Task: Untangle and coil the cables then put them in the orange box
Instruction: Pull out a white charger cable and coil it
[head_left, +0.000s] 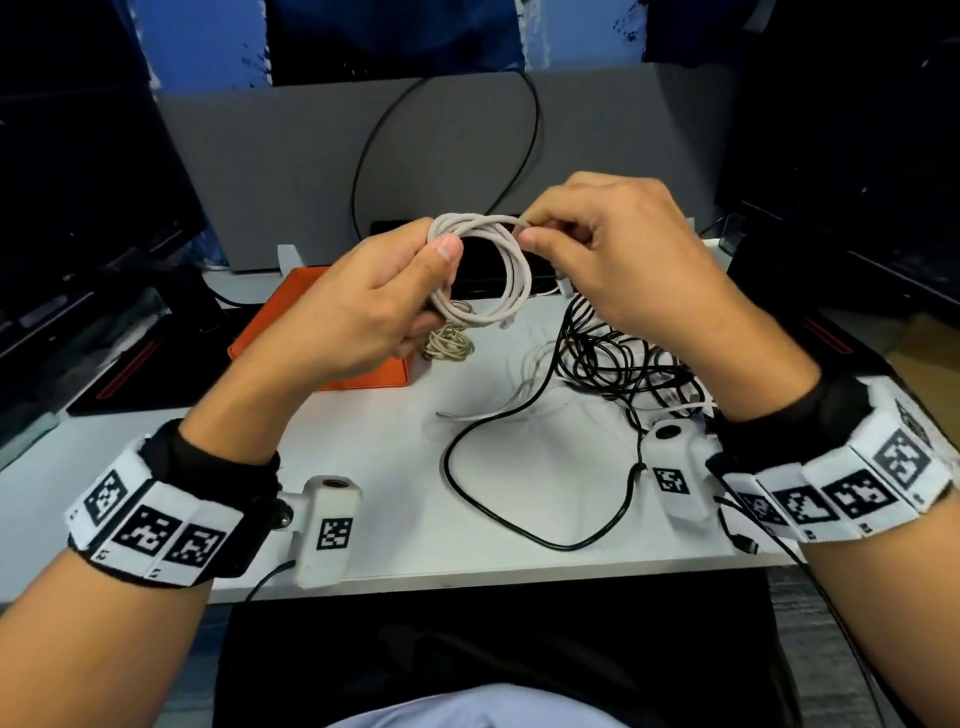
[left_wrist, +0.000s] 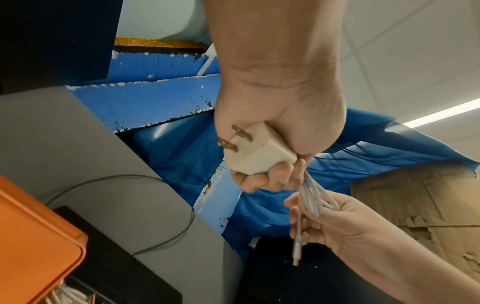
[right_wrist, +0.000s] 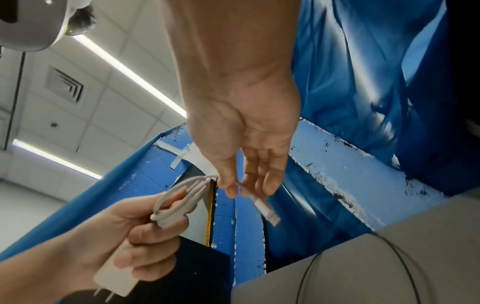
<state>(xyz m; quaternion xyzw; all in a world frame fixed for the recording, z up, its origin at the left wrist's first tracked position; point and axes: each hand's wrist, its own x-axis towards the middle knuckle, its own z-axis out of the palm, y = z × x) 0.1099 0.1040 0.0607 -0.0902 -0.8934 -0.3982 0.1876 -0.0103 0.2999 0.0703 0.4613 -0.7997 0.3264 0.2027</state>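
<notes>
Held above the table's middle, the white cable (head_left: 483, 270) looks light and springy; left hand (head_left: 363, 306) clamps coil and plug block (left_wrist: 257, 152), right hand (head_left: 613, 249) pinches the loose end, best gripped across all loops

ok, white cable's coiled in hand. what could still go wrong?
The right hand only pinches the loose connector end; if it slips, the white coil may spring open. The left hand holds the charger plug and loops together, so it could drop either. The black cable tangle lies below and could snag.

Bright overhead strip lighting; wide-angle edges distorted.
</notes>
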